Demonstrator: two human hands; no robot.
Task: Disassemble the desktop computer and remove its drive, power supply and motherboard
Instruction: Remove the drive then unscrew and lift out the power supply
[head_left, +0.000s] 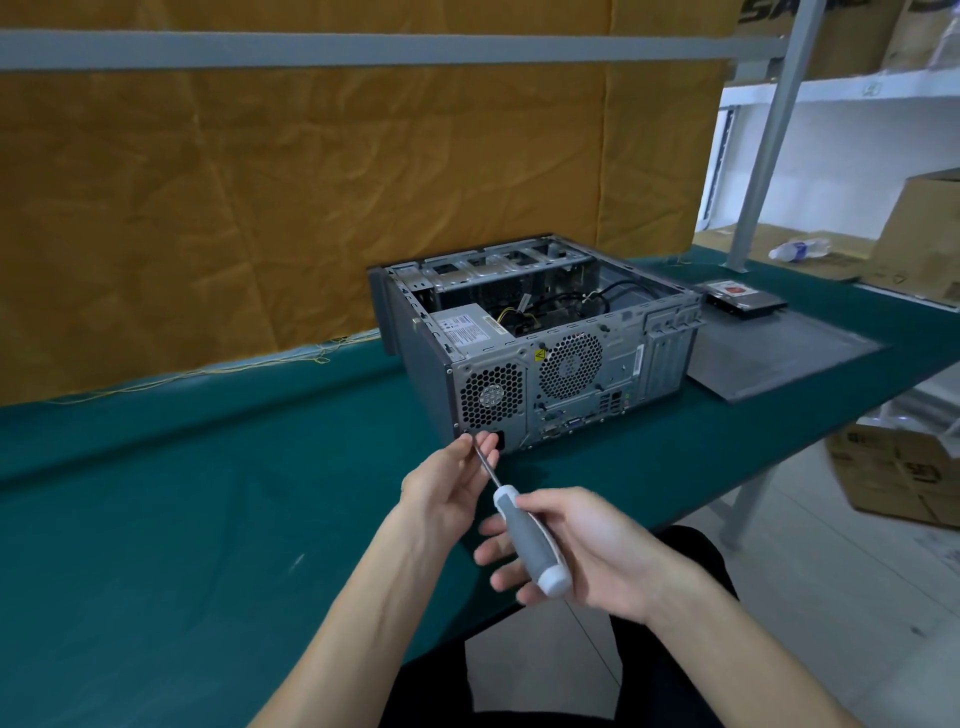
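grey-handled screwdriver (524, 535) gripped in right hand (587, 551); left hand (449, 486) fingers pinch its shaft.

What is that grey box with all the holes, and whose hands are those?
The picture comes from a camera worn on a person's head, so you look down at their own two hands. The grey box is a computer with its side off, lying on a green table. The round holes let fans blow air out. The right hand holds a screwdriver by its grey handle. The left hand steadies the thin metal shaft near the tip, close to the computer's back corner. To the right lie the flat side panel and a drive, already taken out.
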